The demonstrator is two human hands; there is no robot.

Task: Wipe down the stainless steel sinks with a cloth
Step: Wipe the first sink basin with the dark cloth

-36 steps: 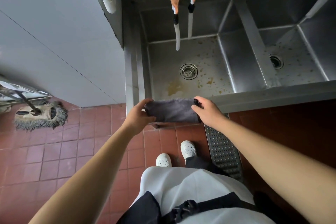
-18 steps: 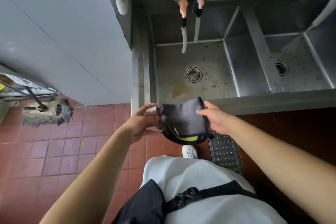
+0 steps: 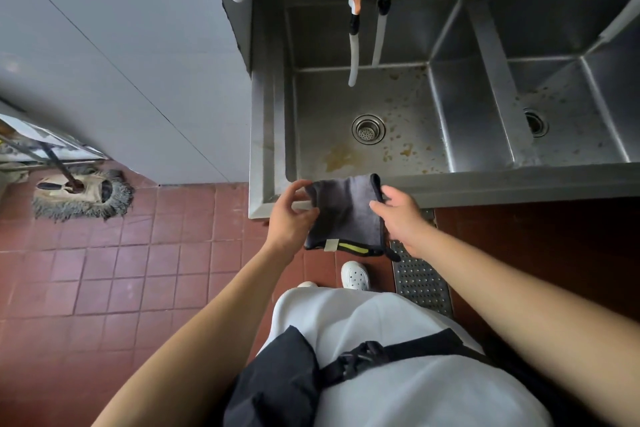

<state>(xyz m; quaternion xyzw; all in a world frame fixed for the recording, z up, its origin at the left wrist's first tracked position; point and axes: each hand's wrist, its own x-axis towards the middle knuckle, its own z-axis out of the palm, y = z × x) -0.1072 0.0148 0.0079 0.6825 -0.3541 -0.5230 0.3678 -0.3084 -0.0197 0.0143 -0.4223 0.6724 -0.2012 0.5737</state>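
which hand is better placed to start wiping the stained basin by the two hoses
Right, probably. The right hand pinches the cloth at its edge nearer the stained left basin. The left hand holds the other edge over the sink's outer corner.

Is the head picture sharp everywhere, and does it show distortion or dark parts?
Head view: the cloth and the left basin are fairly sharp; both forearms blur near the bottom edge; the wide lens bends the sink's front rim; the floor at right lies in deep shadow.
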